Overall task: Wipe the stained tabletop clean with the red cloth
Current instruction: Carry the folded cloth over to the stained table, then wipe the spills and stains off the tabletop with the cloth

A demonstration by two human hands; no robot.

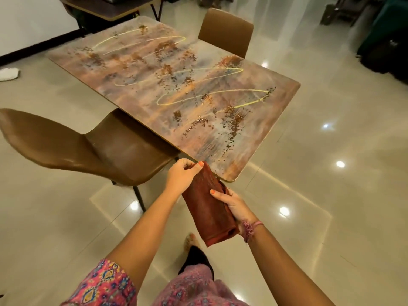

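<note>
Red cloth (208, 204), folded long, hangs between my hands just off the stained tabletop's (176, 85) near corner. My left hand (180, 176) pinches its top end, fingers curled. My right hand (233, 205) grips its side, thumb on top.

We stand at the near corner of the table (254, 133). One chair (92, 146) sits left, another chair (227, 32) behind it.

We wear a pink garment (106, 283) with a blue and yellow pattern. Orange polish coats our nails; a thin ring sits on the left hand (180, 176), and a frayed pink thread wristband (250, 228) circles the right wrist.
</note>
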